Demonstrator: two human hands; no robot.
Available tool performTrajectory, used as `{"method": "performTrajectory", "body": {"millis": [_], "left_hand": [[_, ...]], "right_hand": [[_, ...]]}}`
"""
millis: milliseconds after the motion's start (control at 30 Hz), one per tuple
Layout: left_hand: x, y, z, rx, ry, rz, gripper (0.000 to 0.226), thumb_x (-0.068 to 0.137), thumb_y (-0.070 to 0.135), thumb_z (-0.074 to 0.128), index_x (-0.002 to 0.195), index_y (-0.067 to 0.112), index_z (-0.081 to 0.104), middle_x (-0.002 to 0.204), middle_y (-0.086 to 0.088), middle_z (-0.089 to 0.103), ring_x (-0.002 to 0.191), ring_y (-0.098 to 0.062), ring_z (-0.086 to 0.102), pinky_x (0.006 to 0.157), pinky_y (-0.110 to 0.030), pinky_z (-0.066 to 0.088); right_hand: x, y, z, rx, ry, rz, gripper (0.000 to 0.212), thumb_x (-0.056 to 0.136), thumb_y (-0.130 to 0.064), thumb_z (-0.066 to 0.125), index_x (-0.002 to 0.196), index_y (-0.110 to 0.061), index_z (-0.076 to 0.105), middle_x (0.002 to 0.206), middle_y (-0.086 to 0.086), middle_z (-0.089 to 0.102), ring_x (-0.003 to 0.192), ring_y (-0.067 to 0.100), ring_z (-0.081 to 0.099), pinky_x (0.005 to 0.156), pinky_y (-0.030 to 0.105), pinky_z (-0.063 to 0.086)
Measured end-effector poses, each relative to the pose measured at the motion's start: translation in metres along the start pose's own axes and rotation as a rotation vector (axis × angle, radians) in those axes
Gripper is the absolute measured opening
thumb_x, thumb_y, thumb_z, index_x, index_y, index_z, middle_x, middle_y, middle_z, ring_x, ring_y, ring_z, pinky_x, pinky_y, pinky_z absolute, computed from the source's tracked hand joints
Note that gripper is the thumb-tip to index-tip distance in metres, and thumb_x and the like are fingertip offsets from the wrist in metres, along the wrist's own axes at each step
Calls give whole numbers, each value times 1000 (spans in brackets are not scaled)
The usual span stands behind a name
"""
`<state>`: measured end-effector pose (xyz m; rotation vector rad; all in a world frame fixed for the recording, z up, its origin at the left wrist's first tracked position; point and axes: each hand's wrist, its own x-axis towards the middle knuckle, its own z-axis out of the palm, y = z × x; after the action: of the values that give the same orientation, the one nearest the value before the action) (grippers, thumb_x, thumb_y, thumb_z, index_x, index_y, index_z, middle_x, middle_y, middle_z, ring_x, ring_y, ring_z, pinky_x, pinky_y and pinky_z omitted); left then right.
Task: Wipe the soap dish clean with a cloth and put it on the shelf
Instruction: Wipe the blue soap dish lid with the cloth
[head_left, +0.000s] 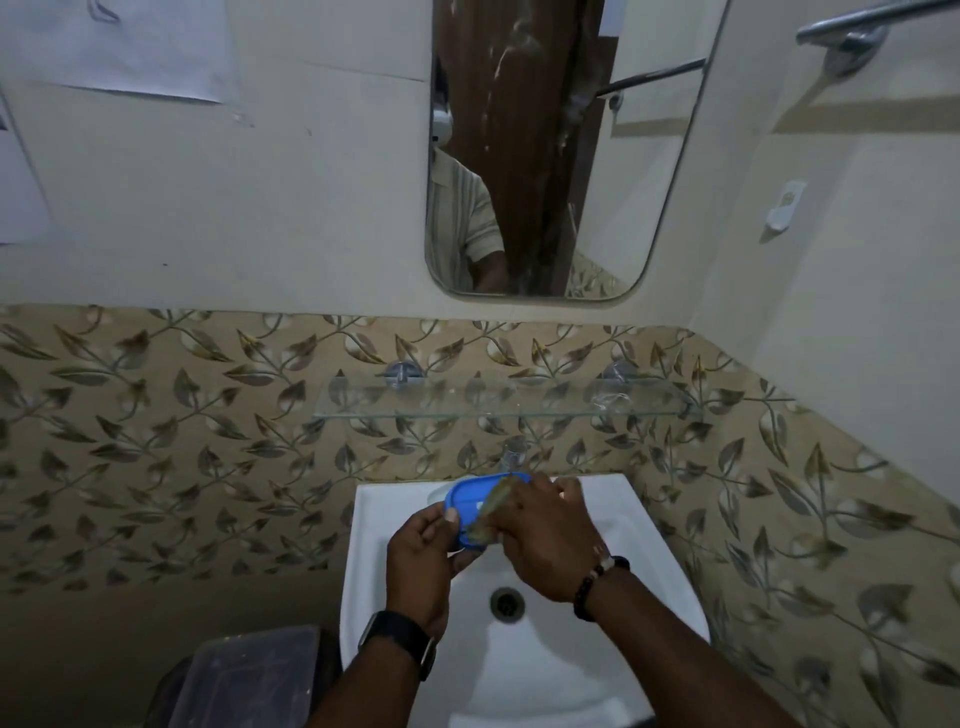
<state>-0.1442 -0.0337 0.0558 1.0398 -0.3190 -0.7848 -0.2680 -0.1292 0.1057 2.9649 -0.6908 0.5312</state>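
A blue oval soap dish is held tilted above the white sink. My left hand grips its lower left edge, thumb on the rim. My right hand presses a small brownish cloth against the dish's right side. The cloth is mostly hidden under my fingers. On the leaf-patterned wall above the sink hangs a bare glass shelf.
A tap sits just behind the dish. The drain lies below my hands. A mirror hangs above the shelf. At the lower left stands a dark bin with a clear lid. A towel rail is at the top right.
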Motion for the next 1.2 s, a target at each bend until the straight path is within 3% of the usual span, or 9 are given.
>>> {"method": "performTrajectory", "body": {"millis": [100, 167, 267, 367, 500, 700, 933, 1133, 1200], "left_hand": [[-4, -2, 5, 52, -45, -10, 17, 97, 8, 57, 109, 1, 67, 93, -12, 79, 81, -22, 75, 73, -38, 63], [-5, 0, 7, 83, -78, -5, 19, 98, 9, 57, 111, 0, 67, 95, -14, 78, 81, -22, 75, 72, -36, 63], [2, 7, 2, 81, -38, 12, 19, 98, 9, 57, 111, 0, 66, 95, -15, 78, 80, -20, 75, 68, -33, 62], [10, 11, -6, 83, 11, 28, 20, 97, 8, 58, 112, -3, 66, 103, -23, 75, 81, -24, 74, 70, -36, 62], [13, 6, 1, 92, 30, 52, 22, 97, 11, 59, 113, -2, 66, 103, -20, 75, 82, -24, 75, 68, -35, 62], [7, -3, 21, 149, -12, 83, 18, 98, 9, 56, 108, 0, 68, 98, -20, 76, 82, -22, 74, 67, -33, 61], [13, 6, 20, 185, 15, 127, 18, 97, 8, 58, 111, -2, 64, 102, -21, 75, 85, -27, 75, 68, -35, 63], [12, -4, 17, 166, 97, 141, 22, 97, 9, 58, 113, -5, 63, 103, -23, 73, 87, -30, 72, 68, -34, 63], [13, -8, 16, 158, 111, 136, 22, 98, 10, 57, 114, -4, 64, 102, -23, 74, 91, -33, 73, 70, -37, 63]], "right_hand": [[6, -7, 4, -148, 106, 149, 10, 77, -26, 60, 81, -28, 68, 86, -3, 62, 89, 24, 55, 78, 40, 30], [9, -18, 11, -27, 197, 250, 12, 82, -28, 54, 80, -28, 66, 84, -5, 58, 90, 20, 50, 76, 39, 28], [7, -24, 23, 147, 168, 102, 15, 84, -25, 53, 84, -30, 66, 84, -7, 55, 91, 20, 51, 75, 38, 32], [4, 1, 16, 34, 103, -67, 14, 81, -27, 56, 88, -31, 68, 89, -8, 60, 94, 22, 55, 77, 43, 36], [11, 23, 8, -141, 138, 99, 14, 80, -33, 57, 86, -28, 69, 91, -5, 63, 95, 24, 56, 81, 44, 35], [15, -11, 25, 161, 325, 102, 8, 83, -27, 58, 82, -32, 64, 81, -11, 58, 87, 17, 52, 77, 35, 31], [34, 44, -3, -308, 163, -27, 19, 78, -21, 51, 88, -17, 66, 93, 6, 64, 88, 31, 55, 75, 43, 37], [29, 30, -2, -314, -120, 66, 22, 60, -34, 76, 76, -20, 73, 88, 4, 65, 94, 29, 53, 78, 47, 39], [25, 23, -1, -219, -133, 117, 18, 73, -34, 69, 84, -20, 72, 95, 4, 63, 100, 28, 52, 83, 47, 36]]}}
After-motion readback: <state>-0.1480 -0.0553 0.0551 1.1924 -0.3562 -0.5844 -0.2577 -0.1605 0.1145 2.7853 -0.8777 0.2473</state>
